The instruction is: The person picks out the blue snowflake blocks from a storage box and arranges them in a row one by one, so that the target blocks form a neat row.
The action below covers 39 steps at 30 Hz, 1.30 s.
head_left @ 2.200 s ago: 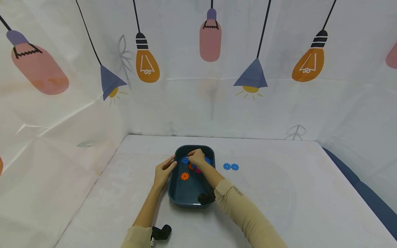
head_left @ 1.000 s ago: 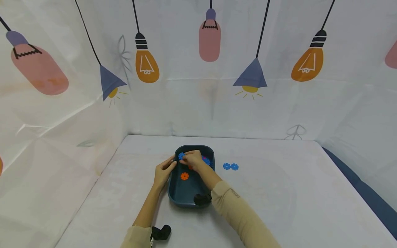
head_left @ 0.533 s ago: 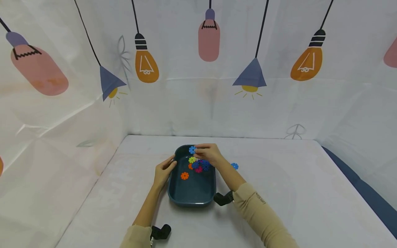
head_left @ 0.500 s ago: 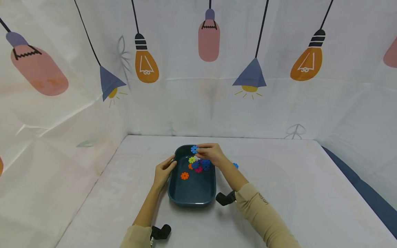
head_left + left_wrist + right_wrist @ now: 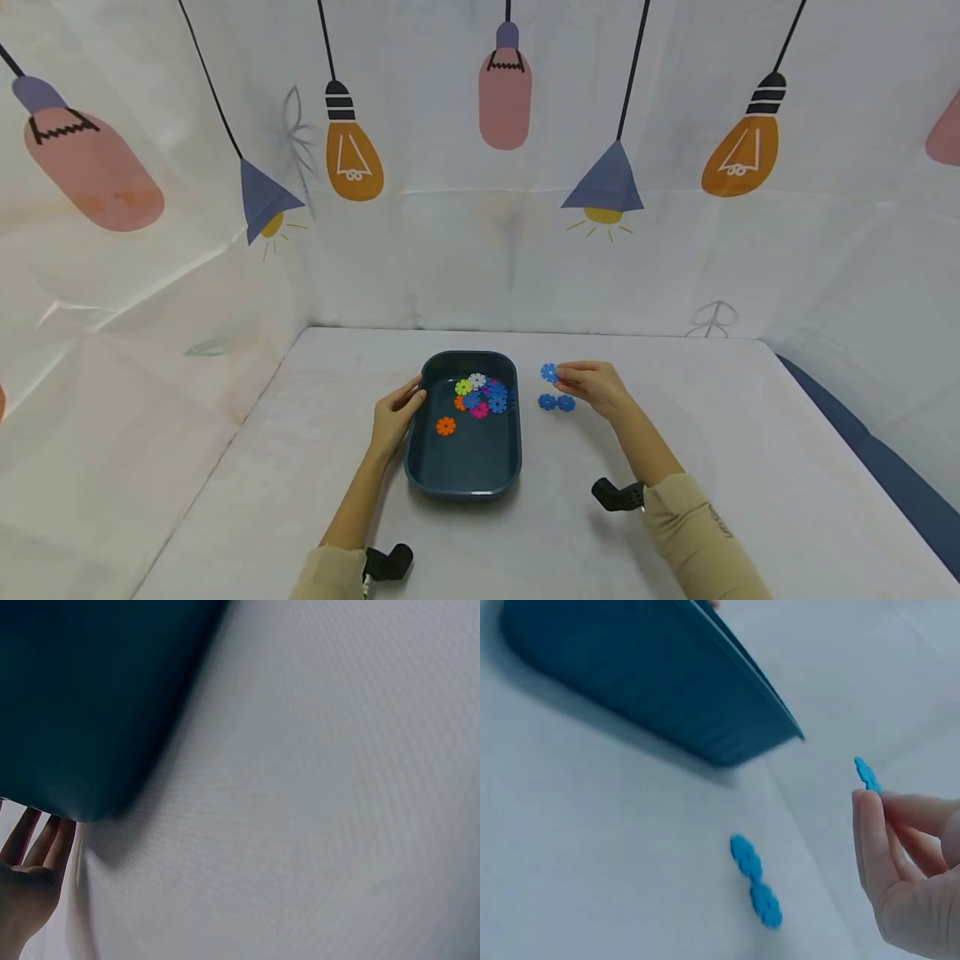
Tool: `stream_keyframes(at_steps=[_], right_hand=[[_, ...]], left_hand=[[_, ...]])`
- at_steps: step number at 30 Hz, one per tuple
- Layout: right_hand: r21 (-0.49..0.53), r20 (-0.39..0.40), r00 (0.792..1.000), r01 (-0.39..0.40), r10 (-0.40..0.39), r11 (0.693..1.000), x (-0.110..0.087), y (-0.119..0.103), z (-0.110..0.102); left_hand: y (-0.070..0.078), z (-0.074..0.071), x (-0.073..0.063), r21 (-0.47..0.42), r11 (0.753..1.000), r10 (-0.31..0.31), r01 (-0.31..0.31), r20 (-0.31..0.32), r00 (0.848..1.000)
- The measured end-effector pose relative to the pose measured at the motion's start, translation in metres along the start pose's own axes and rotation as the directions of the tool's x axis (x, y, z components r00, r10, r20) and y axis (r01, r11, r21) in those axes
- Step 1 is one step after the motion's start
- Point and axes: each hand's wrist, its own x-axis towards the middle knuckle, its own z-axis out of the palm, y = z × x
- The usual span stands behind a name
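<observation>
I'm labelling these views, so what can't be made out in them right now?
Head view: part of the blue disc, covered by the right hand.
Head view: exact count of the pile in the tray, as pieces overlap.
Left wrist view: part of the left hand, cut off by the left edge.
Right wrist view: whether the blue pair interlocks, blurred; the tray's inside, hidden by its wall.

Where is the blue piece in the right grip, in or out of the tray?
Out: the right grip pinches the blue piece above the table, with a visible gap between it and the tray.
</observation>
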Motion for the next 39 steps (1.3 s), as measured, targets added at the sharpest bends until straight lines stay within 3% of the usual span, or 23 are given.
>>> stream_keyframes(at_steps=[7,15,23,32,39], right_hand=[[0.006,-0.028,1.000,0.001,-0.001,1.000,-0.012,0.008,-0.039],[-0.092,-0.105,0.994,-0.030,0.021,0.995,-0.019,0.021,-0.060],[-0.144,-0.125,0.992,-0.011,-0.007,0.990,-0.017,0.033,-0.062],[-0.251,-0.183,0.983,-0.054,0.007,0.967,-0.013,0.039,-0.056],[-0.259,-0.203,0.979,-0.052,-0.002,0.964,-0.008,0.039,-0.054]], left_hand=[[-0.001,-0.001,0.001,0.003,1.000,0.000,0.000,-0.006,1.000],[0.025,0.001,-0.011,0.019,1.000,0.004,-0.004,0.011,1.000],[0.028,0.003,-0.012,0.011,1.000,-0.011,0.011,0.014,1.000],[0.026,0.003,-0.012,-0.006,1.000,-0.014,0.014,0.021,1.000],[0.026,0.003,-0.013,-0.004,1.000,-0.018,0.018,0.017,1.000]])
